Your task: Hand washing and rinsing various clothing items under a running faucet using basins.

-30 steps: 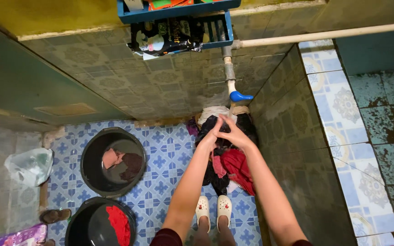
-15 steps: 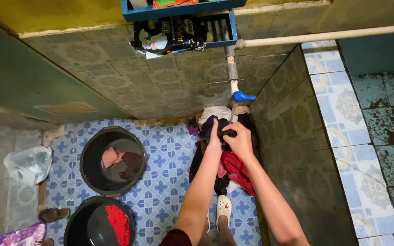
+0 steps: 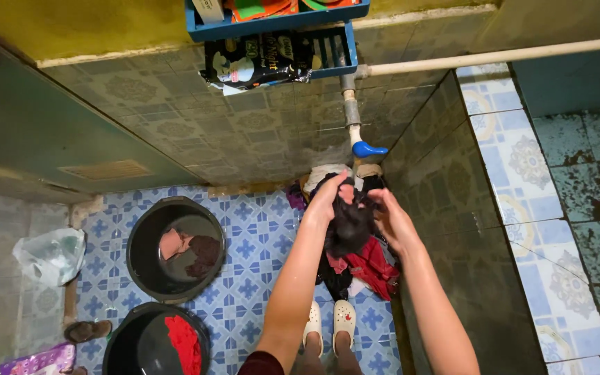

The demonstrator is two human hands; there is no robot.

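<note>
A small washroom with a blue patterned tile floor [image 3: 244,243] and dull patterned wall tiles. At the far left a clear plastic bag [image 3: 50,253] lies on the floor, with a brown sandal [image 3: 86,330] below it. Next come two black buckets: the upper bucket [image 3: 175,248] holds water with pink and dark red clothes, the lower bucket [image 3: 154,344] holds a red cloth. High on the wall a blue rack [image 3: 279,21] carries a dark packet [image 3: 262,59]. A pipe runs down from it to a blue tap [image 3: 367,148].

Under the tap, the left hand [image 3: 328,198] is closed on the top of a black garment [image 3: 348,222], fingers curled into the cloth. The garment hangs between the two hands, above a pile of clothes [image 3: 362,267] with red and pink pieces. The right hand [image 3: 390,219] sits at the garment's right edge, fingers bent and loosely spread, tips touching the cloth; a firm grip cannot be told. Below, white clogs [image 3: 328,323] stand on the tiles.
</note>
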